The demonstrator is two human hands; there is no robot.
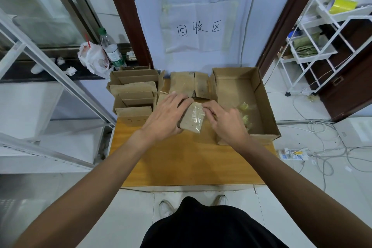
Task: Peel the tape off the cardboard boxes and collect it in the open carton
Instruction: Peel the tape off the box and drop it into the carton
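A small flattened cardboard box (192, 120) with clear tape across its face lies tilted over the middle of the wooden table (187, 159). My left hand (165, 116) grips its left side, fingers over the far edge. My right hand (223, 121) pinches at the box's upper right corner where the tape ends. Just right of it stands the open carton (261, 96), with a few crumpled yellowish tape wads (244, 106) inside. Another flattened box (188, 84) lies behind my hands.
Several folded cardboard boxes (133, 94) are stacked at the table's back left. A plastic bottle (111, 49) and a white bag (92, 58) sit on the dark ledge behind. A white rack (322, 32) stands to the right. Cables and a power strip (293, 154) lie on the floor.
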